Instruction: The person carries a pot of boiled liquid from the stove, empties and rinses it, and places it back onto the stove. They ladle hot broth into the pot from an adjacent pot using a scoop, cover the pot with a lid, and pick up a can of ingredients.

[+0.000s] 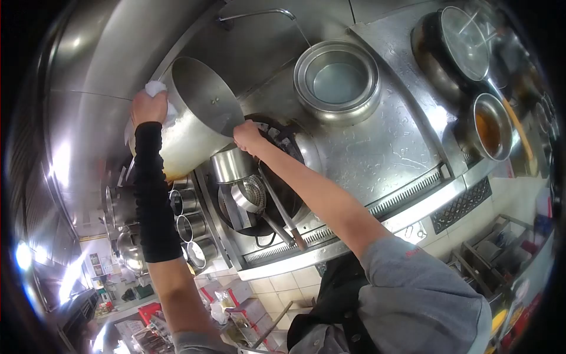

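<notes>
A large metal stockpot (203, 97) is tilted, its mouth turned toward the right and rivets showing on the inner wall. My left hand (150, 108), above a black arm sleeve, is closed around a white cloth (155, 88) at the pot's far left side. On the near right part of the rim, my right hand (249, 137) has its fingers wrapped round the edge. Under the stockpot, a small metal pot (233, 165), a perforated ladle (252, 194) and other long-handled tools lie in a dark wok (268, 219).
Water runs from a faucet (259, 14) into nested metal pots (336, 109) on the wet steel counter (377, 153). To the right stand a bowl of orange-brown liquid (490, 131) and a strainer (466, 44) with a wooden handle. Several metal containers (187, 227) stand at lower left.
</notes>
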A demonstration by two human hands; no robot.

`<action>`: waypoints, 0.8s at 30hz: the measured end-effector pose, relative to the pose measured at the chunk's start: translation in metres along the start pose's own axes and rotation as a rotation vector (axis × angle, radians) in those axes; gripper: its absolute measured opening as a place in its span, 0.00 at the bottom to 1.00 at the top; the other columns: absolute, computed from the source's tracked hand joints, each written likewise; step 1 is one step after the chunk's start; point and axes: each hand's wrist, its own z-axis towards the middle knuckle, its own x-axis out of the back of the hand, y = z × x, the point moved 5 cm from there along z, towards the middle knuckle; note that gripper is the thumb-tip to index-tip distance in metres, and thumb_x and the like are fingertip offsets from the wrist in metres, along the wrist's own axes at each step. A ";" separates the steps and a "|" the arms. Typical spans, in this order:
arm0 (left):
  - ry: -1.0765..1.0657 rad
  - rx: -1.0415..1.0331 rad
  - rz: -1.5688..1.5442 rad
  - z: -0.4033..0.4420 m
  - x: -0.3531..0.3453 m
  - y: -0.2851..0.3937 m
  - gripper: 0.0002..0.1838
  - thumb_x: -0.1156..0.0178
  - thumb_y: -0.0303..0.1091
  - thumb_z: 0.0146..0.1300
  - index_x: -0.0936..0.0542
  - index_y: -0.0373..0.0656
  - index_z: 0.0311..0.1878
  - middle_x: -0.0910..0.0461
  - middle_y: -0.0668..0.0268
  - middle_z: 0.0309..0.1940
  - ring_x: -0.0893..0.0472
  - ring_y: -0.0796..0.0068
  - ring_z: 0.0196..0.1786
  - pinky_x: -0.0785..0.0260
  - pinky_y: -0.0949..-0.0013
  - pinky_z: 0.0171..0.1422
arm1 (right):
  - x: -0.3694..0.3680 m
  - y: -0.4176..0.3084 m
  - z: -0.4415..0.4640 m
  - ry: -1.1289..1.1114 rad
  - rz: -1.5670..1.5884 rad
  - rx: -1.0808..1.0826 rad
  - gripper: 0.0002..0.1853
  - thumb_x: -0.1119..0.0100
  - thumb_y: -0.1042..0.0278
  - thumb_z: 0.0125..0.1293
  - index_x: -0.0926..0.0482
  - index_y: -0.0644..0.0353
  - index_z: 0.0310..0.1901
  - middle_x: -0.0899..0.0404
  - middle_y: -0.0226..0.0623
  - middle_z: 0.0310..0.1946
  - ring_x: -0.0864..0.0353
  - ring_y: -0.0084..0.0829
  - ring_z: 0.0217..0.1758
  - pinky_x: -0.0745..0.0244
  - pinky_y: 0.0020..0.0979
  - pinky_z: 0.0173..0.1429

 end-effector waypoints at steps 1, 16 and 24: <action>-0.030 0.019 0.033 0.010 -0.009 0.006 0.24 0.41 0.46 0.50 0.17 0.38 0.44 0.19 0.46 0.44 0.21 0.47 0.52 0.31 0.55 0.57 | 0.005 -0.004 -0.006 -0.103 0.502 -0.161 0.10 0.48 0.66 0.55 0.24 0.62 0.23 0.26 0.46 0.19 0.25 0.41 0.20 0.31 0.41 0.22; -0.059 -0.040 0.077 0.027 -0.049 0.039 0.23 0.40 0.45 0.49 0.18 0.41 0.47 0.19 0.47 0.46 0.22 0.46 0.53 0.32 0.55 0.59 | 0.033 -0.041 -0.026 0.192 0.748 -0.600 0.13 0.53 0.72 0.58 0.32 0.63 0.17 0.34 0.39 0.12 0.40 0.24 0.07 0.52 0.28 0.09; 0.041 -0.090 0.101 0.025 -0.052 -0.014 0.25 0.40 0.45 0.51 0.20 0.40 0.50 0.20 0.46 0.46 0.22 0.45 0.53 0.32 0.54 0.58 | 0.034 -0.029 -0.027 0.476 0.275 -0.430 0.10 0.47 0.69 0.55 0.25 0.71 0.28 0.26 0.56 0.29 0.27 0.48 0.36 0.33 0.42 0.40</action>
